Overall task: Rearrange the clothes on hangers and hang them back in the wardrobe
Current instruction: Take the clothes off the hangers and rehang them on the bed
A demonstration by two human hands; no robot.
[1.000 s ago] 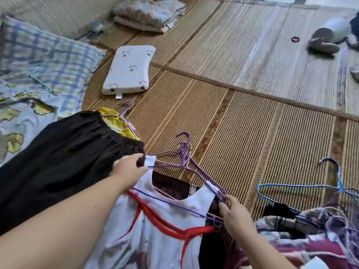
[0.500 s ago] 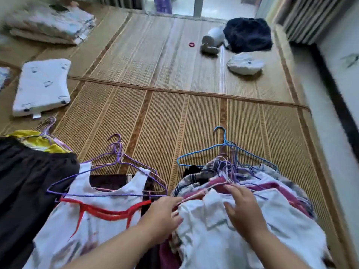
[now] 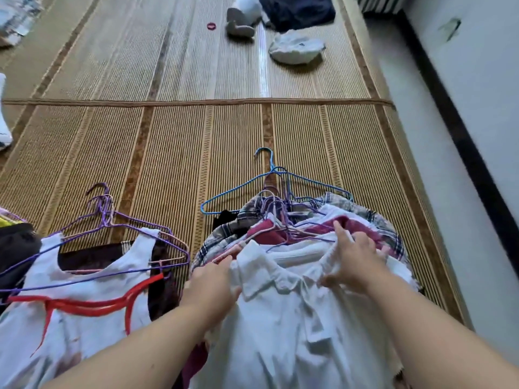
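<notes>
A white collared shirt [image 3: 283, 318] lies on top of a pile of clothes on wire hangers at the lower right. My left hand [image 3: 210, 287] grips its left shoulder by the collar. My right hand [image 3: 354, 262] pinches the cloth at its right shoulder. Under it lie a maroon garment [image 3: 269, 234] and a plaid shirt [image 3: 373, 217], with a blue hanger [image 3: 269, 175] and purple hangers sticking out at the top. To the left lies a white sleeveless top with red trim [image 3: 84, 276] on purple hangers [image 3: 106, 217].
All rests on a woven straw mat [image 3: 168, 153]. A black garment [image 3: 14, 248] sits at the left edge. Farther away are a dark blue bundle [image 3: 297, 9], a pale bundle [image 3: 297, 47], a white object [image 3: 241, 18] and a small red ring [image 3: 211, 25]. A wall [image 3: 477, 108] runs along the right.
Both hands left the white red-trimmed top and moved right onto the other pile. They now hold the white collared shirt by its shoulders. The view has swung right.
</notes>
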